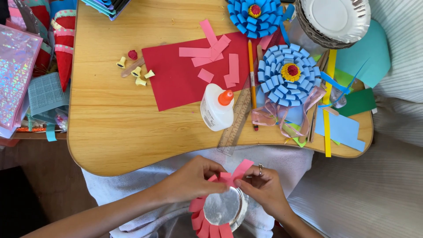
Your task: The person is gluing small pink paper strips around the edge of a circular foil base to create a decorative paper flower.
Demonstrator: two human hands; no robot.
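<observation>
My left hand [190, 178] and my right hand [264, 189] hold a silver paper plate [222, 206] over my lap, below the table's near edge. Folded pink paper strips [207, 227] ring its rim. Both hands pinch one pink strip [240, 169] at the plate's top edge. A ring shows on my right hand. A white glue bottle [216, 110] with an orange cap lies on the wooden table [114, 128] just beyond my hands, next to a clear ruler [235, 121].
A red paper sheet [176, 83] bears loose pink strips [211, 50]. Two blue paper flowers [287, 74] lie at right, with a pencil [251, 75], a stack of paper plates [335, 20], ribbon and coloured paper scraps. Small yellow bits [139, 75] sit left.
</observation>
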